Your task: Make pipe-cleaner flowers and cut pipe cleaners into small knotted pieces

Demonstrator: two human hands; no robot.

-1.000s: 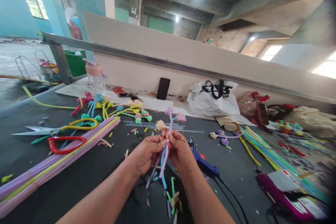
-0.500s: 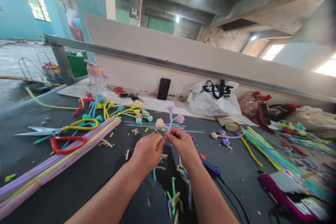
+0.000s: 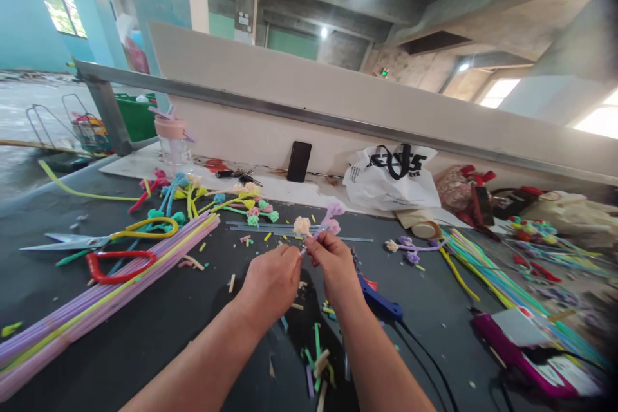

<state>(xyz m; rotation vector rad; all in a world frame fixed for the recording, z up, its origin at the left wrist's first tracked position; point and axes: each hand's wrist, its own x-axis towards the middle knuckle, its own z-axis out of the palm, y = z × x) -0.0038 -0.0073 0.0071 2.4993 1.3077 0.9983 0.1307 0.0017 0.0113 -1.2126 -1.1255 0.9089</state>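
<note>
A small flower sprig (image 3: 332, 220) of fuzzy stems, with lilac, pink and cream heads, rises above my fingertips. My right hand (image 3: 333, 264) pinches its stem between thumb and fingers. Close against it, my left hand (image 3: 274, 277) has its fingers closed at the lower end of the stem, largely hiding that end. Clear glue sticks (image 3: 270, 229) lie on the dark table behind the hands. A blue glue gun (image 3: 381, 299) rests just right of my right wrist, and short stem offcuts (image 3: 316, 360) are scattered between my forearms.
Scissors (image 3: 140, 228) lie over a bundle of fuzzy stems (image 3: 125, 283) at left, near colourful finished flowers (image 3: 203, 196). A phone (image 3: 299, 161) and a white bag (image 3: 392, 180) stand at the back. More stems (image 3: 487, 270) and a magenta device (image 3: 521, 357) are at right.
The sprig has tilted to the right and its heads have turned, the lilac one now lower. My right fingers have shifted on the stem. The whole view has moved slightly.
</note>
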